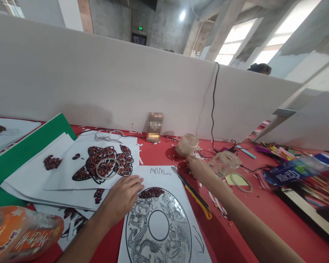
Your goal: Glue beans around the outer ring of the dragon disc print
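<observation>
A sheet of white paper (178, 182) lies in front of me, printed with a round dragon-and-bird drawing (159, 225) that has a blank circle at its centre. Dark red beans (152, 192) cover a patch at the top of the ring. My left hand (127, 191) rests on the sheet's left side, fingers stretched out beside those beans and holding nothing visible. My right hand (194, 164) reaches to the base of a clear jar (186, 145). Its fingers are closed together; whatever is in them is hidden. A yellow-and-black utility knife (196, 195) lies between my arms.
Left are papers with a bean-covered animal picture (109, 164), a tape ring (108, 168), a green board (5, 175) and an orange-labelled bottle (24, 233). Right are a second jar (224, 163), a blue-labelled bottle (298, 170) and a black cable (214, 106). A white partition (126, 80) stands behind.
</observation>
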A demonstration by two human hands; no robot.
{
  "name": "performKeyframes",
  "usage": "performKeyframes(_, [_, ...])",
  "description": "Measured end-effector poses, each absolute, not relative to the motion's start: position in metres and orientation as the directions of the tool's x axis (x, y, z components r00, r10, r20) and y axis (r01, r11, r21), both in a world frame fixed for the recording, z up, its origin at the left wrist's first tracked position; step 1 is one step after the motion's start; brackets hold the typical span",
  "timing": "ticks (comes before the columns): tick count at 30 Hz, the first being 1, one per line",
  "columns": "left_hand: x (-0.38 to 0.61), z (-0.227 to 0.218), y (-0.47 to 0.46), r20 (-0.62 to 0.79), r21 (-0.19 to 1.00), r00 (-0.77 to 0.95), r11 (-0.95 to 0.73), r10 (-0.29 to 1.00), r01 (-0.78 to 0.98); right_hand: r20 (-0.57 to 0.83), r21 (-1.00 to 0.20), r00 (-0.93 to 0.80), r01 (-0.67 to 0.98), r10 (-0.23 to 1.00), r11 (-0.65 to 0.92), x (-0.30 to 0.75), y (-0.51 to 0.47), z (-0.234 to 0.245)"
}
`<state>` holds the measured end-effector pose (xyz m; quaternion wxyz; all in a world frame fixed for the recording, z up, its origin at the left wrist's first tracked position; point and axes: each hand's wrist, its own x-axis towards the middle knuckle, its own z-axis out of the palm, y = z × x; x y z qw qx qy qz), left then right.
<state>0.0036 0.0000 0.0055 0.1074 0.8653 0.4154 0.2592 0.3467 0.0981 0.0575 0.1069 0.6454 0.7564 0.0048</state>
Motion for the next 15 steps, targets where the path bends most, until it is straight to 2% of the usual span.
performKeyframes(15, [0.003, 0.002, 0.000, 0.357, 0.394, 0.519, -0.629, 0.776, 0.670, -0.149, -0.039, -0.202, 0.979, 0.968, 0.199, 0.364, 0.088, 0.056])
